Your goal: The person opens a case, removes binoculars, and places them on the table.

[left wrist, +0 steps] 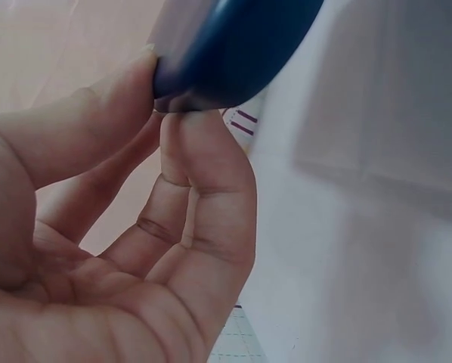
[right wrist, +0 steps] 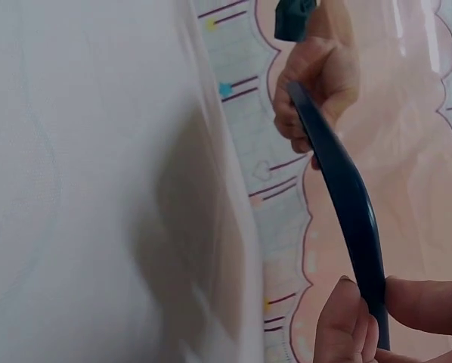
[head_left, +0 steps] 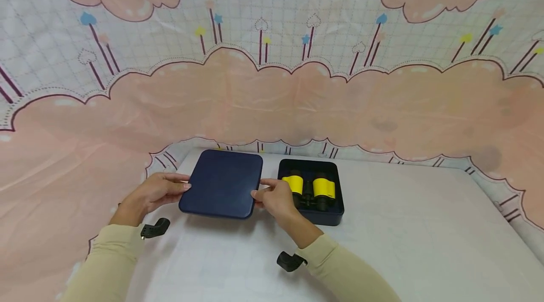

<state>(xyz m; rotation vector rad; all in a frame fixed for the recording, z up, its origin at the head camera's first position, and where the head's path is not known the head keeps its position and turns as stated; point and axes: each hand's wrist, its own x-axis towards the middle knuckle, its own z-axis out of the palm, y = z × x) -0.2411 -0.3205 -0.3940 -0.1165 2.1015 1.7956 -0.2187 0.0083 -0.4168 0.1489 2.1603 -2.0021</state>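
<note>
A dark blue square lid (head_left: 223, 183) with rounded corners is held between both hands, raised over the table with its top face up. The left hand (head_left: 159, 192) pinches its left edge between thumb and fingers, as the left wrist view shows at the lid's rim (left wrist: 218, 64). At the opposite edge the right hand (head_left: 276, 199) pinches it the same way, seen edge-on in the right wrist view. Just right of the right hand sits a dark blue box (head_left: 325, 217), uncovered, with black and yellow binoculars (head_left: 324, 188) lying inside. The right hand overlaps the box's left side in the head view.
A white cloth-covered table (head_left: 416, 226) lies under everything. Behind it hangs a patterned backdrop (head_left: 272, 103) with pink clouds, running down to the table's far edge. Small black cameras (head_left: 291, 261) sit at both wrists.
</note>
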